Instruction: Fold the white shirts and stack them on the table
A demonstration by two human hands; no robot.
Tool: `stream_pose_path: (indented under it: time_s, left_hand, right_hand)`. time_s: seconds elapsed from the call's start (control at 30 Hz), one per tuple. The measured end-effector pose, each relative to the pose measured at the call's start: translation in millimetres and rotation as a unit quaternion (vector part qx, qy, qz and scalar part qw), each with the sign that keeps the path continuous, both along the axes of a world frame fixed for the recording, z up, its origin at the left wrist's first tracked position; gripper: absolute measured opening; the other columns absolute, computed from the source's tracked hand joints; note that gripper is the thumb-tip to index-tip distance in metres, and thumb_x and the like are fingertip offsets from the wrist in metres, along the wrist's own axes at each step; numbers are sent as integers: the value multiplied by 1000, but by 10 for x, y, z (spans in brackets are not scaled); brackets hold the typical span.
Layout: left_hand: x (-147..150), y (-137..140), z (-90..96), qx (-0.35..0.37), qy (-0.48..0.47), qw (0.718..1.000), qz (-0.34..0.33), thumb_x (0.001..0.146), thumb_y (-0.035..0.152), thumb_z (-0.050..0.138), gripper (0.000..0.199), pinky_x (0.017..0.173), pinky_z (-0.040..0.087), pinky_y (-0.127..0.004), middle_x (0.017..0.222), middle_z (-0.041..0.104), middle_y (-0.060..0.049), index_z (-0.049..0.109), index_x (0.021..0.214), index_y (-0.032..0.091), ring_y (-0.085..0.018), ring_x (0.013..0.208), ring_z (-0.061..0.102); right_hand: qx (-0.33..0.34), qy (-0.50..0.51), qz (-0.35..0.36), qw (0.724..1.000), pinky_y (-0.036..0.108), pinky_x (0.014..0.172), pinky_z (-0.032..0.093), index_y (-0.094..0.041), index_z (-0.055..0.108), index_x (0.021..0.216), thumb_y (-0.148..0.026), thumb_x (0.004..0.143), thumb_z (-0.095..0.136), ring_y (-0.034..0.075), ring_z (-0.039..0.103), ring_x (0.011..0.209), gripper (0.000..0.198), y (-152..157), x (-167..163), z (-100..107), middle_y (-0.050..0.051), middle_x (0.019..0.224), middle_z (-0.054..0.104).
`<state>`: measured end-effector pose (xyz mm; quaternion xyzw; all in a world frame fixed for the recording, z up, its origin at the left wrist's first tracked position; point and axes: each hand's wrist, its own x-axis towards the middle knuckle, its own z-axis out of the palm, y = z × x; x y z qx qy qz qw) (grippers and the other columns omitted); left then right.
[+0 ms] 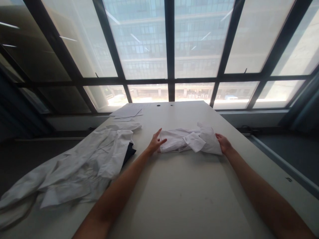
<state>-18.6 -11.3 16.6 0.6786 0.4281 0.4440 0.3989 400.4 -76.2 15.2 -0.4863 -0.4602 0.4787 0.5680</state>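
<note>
A folded white shirt (174, 139) lies across the middle of the table, with a loose flap, perhaps a cuff or collar, turned over on its front. At its left end is my left hand (155, 144), thumb and forefinger spread apart against the edge; its lower fingers are partly hidden. My right hand (224, 144) grips the right end of the shirt, fingers behind the cloth, which bulges up slightly there.
A crumpled heap of white garments (87, 162) covers the table's left side, a dark blue cloth (129, 153) poking out from it. Sheets of paper (128, 111) lie beyond. The white table (184, 196) reaches toward large windows (142, 39).
</note>
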Motion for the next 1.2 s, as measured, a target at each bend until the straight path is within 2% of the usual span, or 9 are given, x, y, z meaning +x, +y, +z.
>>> stream_pose_path:
  time_s: [0.1, 0.27, 0.47, 0.6, 0.73, 0.83, 1.0, 1.1, 1.2]
  left_hand:
    - [45, -35, -23, 81, 87, 993, -5, 72, 53, 82, 79, 115, 37, -45, 148, 52, -13, 57, 142, 25, -34, 139, 45]
    - [54, -143, -14, 60, 139, 986, -74, 82, 54, 72, 51, 102, 47, -47, 117, 74, -13, 76, 118, 18, -34, 109, 67]
    - [39, -194, 73, -30, -48, 995, -80, 82, 51, 74, 61, 94, 52, -41, 125, 70, -12, 66, 132, 17, -30, 108, 66]
    - [23, -151, 103, -144, -239, 957, -75, 84, 44, 73, 69, 89, 55, -36, 128, 68, -12, 52, 145, 18, -24, 102, 69]
    - [-31, -59, 74, -119, -262, 955, -65, 89, 43, 66, 58, 93, 55, -35, 144, 56, -12, 54, 141, 22, -23, 111, 66]
    - [-35, 6, -10, -92, -207, 974, -13, 84, 45, 73, 78, 100, 51, -36, 156, 42, -14, 39, 151, 25, -27, 127, 57]
    - [111, -28, -132, 76, 35, 991, 106, 83, 44, 74, 74, 116, 35, -47, 152, 44, -16, 47, 147, 20, -34, 141, 40]
    - [205, -141, -101, 202, 150, 955, 155, 88, 39, 68, 60, 121, 25, -50, 156, 38, -15, 53, 142, 20, -34, 146, 32]
    - [244, -256, -47, 261, 222, 938, 49, 93, 39, 62, 55, 121, 25, -49, 152, 46, -12, 52, 145, 24, -32, 145, 36]
  right_hand:
    - [-6, 20, -7, 1000, 45, 80, 61, -21, 64, 123, -53, 82, 54, 30, 75, 89, 53, -72, 38, -16, 11, 103, 77]
    - [-46, 41, -19, 998, 40, 77, 61, -32, 33, 154, -30, 75, 68, 26, 73, 97, 87, -154, 21, -17, 9, 137, 64]
    - [-7, 62, 3, 998, 45, 90, 58, -27, 48, 143, -30, 73, 66, 26, 71, 103, 73, -47, -52, -89, 8, 130, 68]
    - [76, 65, -43, 994, 48, 99, 54, -26, 59, 120, -51, 82, 55, 28, 64, 118, 46, 41, -7, -158, 9, 123, 70]
    - [84, 73, -78, 991, 52, 98, 54, -28, 58, 110, -65, 84, 45, 30, 63, 117, 47, 79, 55, -196, 12, 119, 69]
    - [73, 4, -172, 982, 54, 94, 54, -25, 57, 114, -66, 86, 42, 33, 63, 115, 53, 121, 13, -222, 15, 120, 66]
    - [141, -204, -325, 913, 57, 117, 28, -20, 58, 125, -56, 83, 58, 36, 36, 140, 55, 105, -179, -212, 17, 143, 49]
    - [226, -422, -253, 841, 56, 119, 22, -23, 63, 124, -51, 86, 62, 34, 36, 140, 48, 10, -305, -166, 15, 144, 51]
    - [218, -541, -135, 801, 57, 118, 24, -24, 64, 129, -48, 82, 70, 35, 42, 137, 52, -52, -401, -155, 13, 144, 54]
